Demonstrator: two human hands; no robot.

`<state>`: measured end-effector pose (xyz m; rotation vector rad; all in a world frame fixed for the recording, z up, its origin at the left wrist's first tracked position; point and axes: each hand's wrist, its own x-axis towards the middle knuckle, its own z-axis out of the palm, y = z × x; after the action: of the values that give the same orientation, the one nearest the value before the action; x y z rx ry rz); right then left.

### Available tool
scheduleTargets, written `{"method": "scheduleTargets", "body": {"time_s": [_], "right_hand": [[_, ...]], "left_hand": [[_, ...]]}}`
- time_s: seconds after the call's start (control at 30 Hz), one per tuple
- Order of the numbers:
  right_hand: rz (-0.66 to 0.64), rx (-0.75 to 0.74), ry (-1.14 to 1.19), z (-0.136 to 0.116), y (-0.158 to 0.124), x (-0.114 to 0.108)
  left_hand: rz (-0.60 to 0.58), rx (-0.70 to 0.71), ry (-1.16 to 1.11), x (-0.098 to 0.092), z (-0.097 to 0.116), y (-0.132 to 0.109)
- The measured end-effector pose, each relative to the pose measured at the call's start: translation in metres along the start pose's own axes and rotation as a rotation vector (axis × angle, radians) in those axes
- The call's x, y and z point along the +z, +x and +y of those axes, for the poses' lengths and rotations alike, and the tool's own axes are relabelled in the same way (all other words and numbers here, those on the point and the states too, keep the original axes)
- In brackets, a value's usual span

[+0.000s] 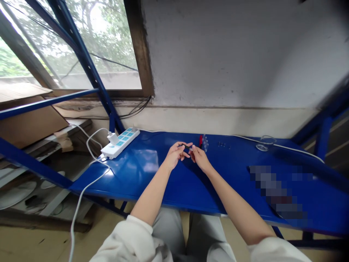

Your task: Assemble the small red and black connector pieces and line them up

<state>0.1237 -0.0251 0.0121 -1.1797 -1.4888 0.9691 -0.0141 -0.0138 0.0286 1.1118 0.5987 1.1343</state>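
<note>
Your bench (136, 185) carries a power strip (116, 148) along its left edge, leaving open room between it and your left hand (173, 156). Clear tubes (205, 144) sit near the back edge, beyond your right hand (201, 158). Both hands pinch a dark stick (187, 146) between fingertips, raised above the bench's middle.

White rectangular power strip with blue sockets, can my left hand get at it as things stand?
Probably yes: nothing visible blocks the way across the glossy blue tabletop from your left hand to the power strip, though that hand appears to hold a thin dark object.
</note>
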Motion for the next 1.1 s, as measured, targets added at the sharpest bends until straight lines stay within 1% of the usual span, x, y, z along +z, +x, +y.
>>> {"method": "scheduleTargets", "body": {"time_s": [0.07, 0.17, 0.23, 0.4, 0.47, 0.57, 0.7, 0.8, 0.9, 1.1], "right_hand": [[-0.015, 0.038, 0.079, 0.000, 0.001, 0.000], [-0.055, 0.007, 0.054, 0.000, 0.003, -0.001], [-0.043, -0.042, -0.025, 0.000, 0.003, -0.002], [0.090, -0.150, -0.239, -0.004, 0.000, -0.002], [0.118, -0.177, -0.316, -0.006, -0.002, -0.002], [0.130, -0.229, -0.440, -0.008, -0.002, -0.005], [0.115, -0.368, -0.580, -0.008, -0.001, -0.013], [0.088, -0.427, -0.613, -0.009, -0.001, -0.019], [0.066, -0.427, -0.611, -0.011, -0.001, -0.019], [0.057, -0.404, -0.578, -0.014, -0.003, -0.013]], "left_hand": [[0.006, 0.024, 0.028, -0.001, -0.002, 0.001], [0.009, 0.038, 0.069, -0.003, -0.003, 0.002], [0.023, 0.038, 0.087, -0.003, -0.003, 0.002], [0.077, 0.043, 0.074, 0.000, -0.005, 0.003], [0.087, 0.041, 0.077, 0.002, -0.005, 0.003], [0.102, 0.045, 0.130, 0.003, -0.005, 0.003], [0.115, 0.070, 0.261, 0.004, -0.007, 0.003], [0.116, 0.097, 0.358, 0.001, -0.009, 0.005], [0.113, 0.113, 0.445, -0.003, -0.010, 0.005], [0.197, 0.171, 0.624, -0.007, -0.004, 0.002]]}}
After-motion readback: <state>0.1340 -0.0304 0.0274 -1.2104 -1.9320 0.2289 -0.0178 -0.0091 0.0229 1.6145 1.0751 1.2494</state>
